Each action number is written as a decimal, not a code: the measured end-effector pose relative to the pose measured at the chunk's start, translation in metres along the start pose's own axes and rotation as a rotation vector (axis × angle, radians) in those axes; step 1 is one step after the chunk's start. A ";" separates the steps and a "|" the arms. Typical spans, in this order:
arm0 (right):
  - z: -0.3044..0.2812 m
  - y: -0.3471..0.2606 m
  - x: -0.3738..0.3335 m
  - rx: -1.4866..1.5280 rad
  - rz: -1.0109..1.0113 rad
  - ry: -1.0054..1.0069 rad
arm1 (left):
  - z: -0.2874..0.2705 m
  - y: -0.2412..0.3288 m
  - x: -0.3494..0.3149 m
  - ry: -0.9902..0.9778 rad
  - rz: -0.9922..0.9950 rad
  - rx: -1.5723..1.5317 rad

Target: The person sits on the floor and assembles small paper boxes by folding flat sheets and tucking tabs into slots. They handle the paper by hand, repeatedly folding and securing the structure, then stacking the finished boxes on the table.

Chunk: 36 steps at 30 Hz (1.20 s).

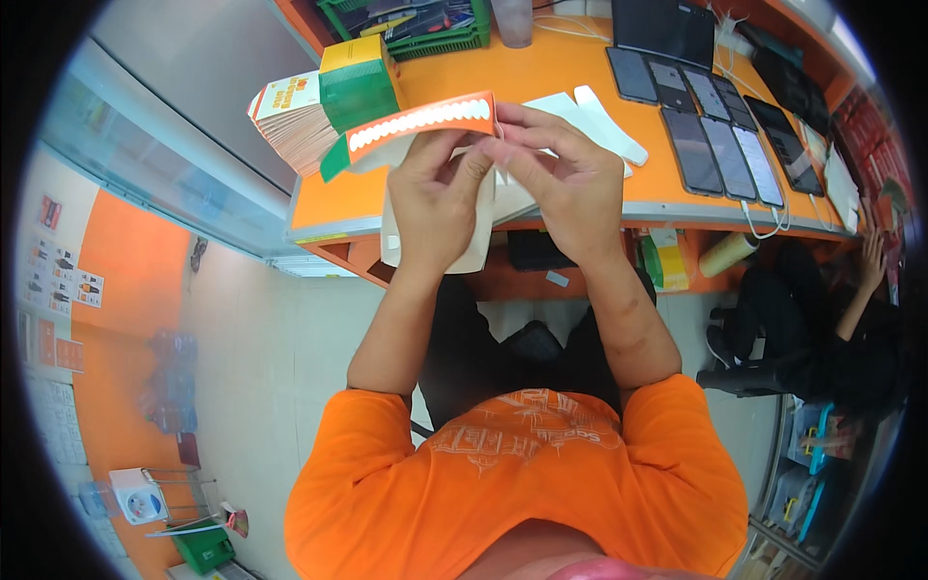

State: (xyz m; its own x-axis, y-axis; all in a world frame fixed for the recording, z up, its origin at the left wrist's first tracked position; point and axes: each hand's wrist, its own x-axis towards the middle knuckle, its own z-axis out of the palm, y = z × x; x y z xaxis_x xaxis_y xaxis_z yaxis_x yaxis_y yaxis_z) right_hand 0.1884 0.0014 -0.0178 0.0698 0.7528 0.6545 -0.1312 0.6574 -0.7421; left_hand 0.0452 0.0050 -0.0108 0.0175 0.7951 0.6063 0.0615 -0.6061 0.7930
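Note:
Above the front edge of the orange table, I hold a curved strip of printed card [420, 126], orange with a row of white rounded shapes and a green end at its left. My left hand [437, 198] is closed on it from below, thumb and fingers pinching near its right end. My right hand [580, 184] is closed at that same right end, its thumb and fingertips meeting the left hand's. The exact spot between the fingertips is partly hidden. Pale cream card [480, 242] shows below and between the hands, and a white curved strip [611, 126] lies beyond the right hand.
A stack of folded printed cards [293, 121] stands at the left beside a green-and-yellow block [360, 82]. Several phones [691, 150] lie at the right, some with cables. A green basket [435, 39] holds pens at the back. Another person [822, 329] sits at the far right.

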 end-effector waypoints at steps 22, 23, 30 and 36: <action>-0.018 0.014 0.051 -0.471 -0.139 -0.203 | -0.065 0.002 0.025 -0.460 0.403 0.688; -0.020 0.020 0.041 -0.468 -0.098 -0.218 | -0.064 -0.005 0.023 -0.452 0.343 0.628; -0.012 0.044 0.027 -0.564 -0.080 -0.411 | -0.085 -0.068 0.017 -0.134 0.143 0.766; 0.003 0.080 0.024 -0.702 0.005 -0.651 | -0.110 -0.077 0.030 -0.353 0.110 1.036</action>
State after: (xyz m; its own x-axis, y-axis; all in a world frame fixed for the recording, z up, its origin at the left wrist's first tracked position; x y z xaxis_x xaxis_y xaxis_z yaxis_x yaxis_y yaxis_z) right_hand 0.1763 0.0719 -0.0610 -0.5205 0.7279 0.4465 0.5074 0.6842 -0.5239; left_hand -0.0689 0.0735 -0.0470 0.3484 0.7999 0.4886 0.8470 -0.4919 0.2014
